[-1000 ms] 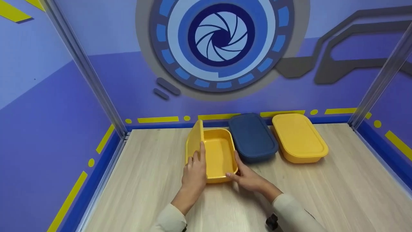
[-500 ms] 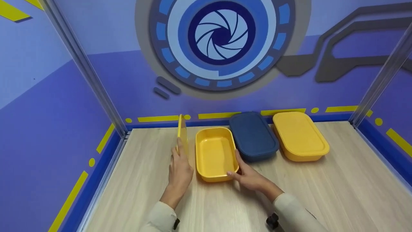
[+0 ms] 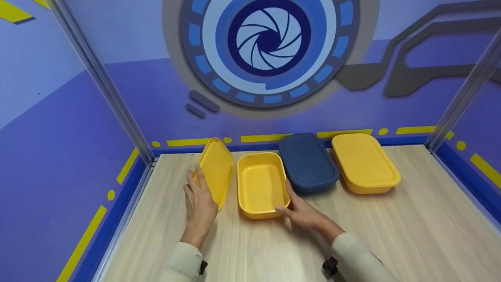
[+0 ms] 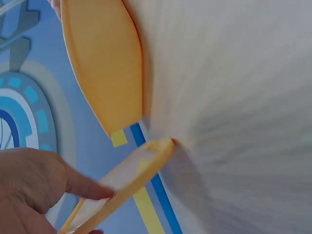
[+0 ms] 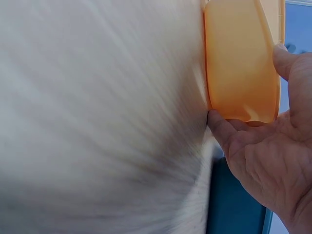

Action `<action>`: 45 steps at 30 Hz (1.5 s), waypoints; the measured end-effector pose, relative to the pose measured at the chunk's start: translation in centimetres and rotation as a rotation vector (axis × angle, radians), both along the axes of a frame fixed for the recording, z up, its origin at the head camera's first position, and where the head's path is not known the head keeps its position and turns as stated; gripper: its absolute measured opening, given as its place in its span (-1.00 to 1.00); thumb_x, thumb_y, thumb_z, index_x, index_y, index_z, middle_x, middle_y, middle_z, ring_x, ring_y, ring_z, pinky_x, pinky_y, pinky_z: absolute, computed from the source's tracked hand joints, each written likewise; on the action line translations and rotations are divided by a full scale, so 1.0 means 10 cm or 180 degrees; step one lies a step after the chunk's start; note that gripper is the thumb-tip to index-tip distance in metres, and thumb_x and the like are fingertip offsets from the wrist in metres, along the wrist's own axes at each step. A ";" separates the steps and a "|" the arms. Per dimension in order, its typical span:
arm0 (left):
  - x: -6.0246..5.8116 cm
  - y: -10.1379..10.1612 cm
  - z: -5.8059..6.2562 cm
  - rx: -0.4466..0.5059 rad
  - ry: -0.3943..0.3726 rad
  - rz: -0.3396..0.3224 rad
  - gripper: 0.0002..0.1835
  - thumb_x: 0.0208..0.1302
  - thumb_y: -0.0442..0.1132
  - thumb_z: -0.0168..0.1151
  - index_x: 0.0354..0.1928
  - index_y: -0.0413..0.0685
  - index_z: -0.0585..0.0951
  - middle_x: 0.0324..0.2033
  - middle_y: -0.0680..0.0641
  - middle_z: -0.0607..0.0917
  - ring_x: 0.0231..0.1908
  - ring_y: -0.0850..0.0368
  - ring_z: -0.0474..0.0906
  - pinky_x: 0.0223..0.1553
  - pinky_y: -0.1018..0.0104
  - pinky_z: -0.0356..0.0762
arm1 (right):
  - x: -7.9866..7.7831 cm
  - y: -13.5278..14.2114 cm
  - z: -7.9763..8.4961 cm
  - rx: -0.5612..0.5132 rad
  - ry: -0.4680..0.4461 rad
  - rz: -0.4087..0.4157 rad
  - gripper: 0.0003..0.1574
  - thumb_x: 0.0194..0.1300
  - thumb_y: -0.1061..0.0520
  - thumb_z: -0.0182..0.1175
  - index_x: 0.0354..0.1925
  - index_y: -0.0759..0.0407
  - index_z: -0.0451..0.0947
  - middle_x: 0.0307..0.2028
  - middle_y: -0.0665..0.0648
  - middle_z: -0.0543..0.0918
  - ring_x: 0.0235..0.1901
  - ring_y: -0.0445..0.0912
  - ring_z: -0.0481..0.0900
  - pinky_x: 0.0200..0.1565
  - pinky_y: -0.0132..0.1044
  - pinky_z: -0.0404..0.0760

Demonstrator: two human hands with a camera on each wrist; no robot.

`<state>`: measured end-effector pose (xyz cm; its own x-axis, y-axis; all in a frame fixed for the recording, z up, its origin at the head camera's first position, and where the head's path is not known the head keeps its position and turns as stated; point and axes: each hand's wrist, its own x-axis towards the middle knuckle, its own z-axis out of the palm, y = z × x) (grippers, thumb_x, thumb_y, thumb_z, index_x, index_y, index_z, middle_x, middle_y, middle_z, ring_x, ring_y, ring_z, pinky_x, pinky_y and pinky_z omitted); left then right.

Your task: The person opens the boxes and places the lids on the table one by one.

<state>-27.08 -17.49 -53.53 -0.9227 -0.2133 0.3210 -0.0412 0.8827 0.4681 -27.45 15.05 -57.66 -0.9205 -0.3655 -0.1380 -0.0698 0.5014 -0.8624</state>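
Note:
My left hand (image 3: 200,203) grips a yellow lid (image 3: 217,168) by its left edge. The lid stands tilted to the left of an uncovered yellow lunch box (image 3: 261,186), apart from it, with its inner face turned toward the box. In the left wrist view the thumb presses on the lid (image 4: 131,180), whose far corner comes down near the tabletop. My right hand (image 3: 303,213) holds the lunch box at its near right corner, thumb at the rim and fingers along the outer side. In the right wrist view the fingertips lie against the wall of the box (image 5: 241,63).
Right of the uncovered box stands a dark blue lunch box (image 3: 308,161) with its lid on. Beyond it is a lidded yellow lunch box (image 3: 366,160). A wooden tabletop (image 3: 270,250) carries everything, with a printed back wall (image 3: 137,94) and side walls around it.
My left hand has lifted the lid away from the box's left edge and carried it left, tilting its inner face upward. The right hand keeps its hold on the box.

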 end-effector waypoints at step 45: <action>-0.04 -0.63 -0.25 0.0428 -0.1705 0.0441 0.35 0.02 0.18 0.68 0.49 -0.68 0.12 0.25 -0.54 0.24 0.27 -0.43 0.12 0.44 -0.26 0.17 | 0.00 0.01 -0.01 0.0002 -0.0086 -0.0038 0.33 0.52 -0.31 0.23 0.74 -0.11 -0.49 0.76 0.16 -0.28 0.74 0.18 -0.10 0.68 0.27 -0.07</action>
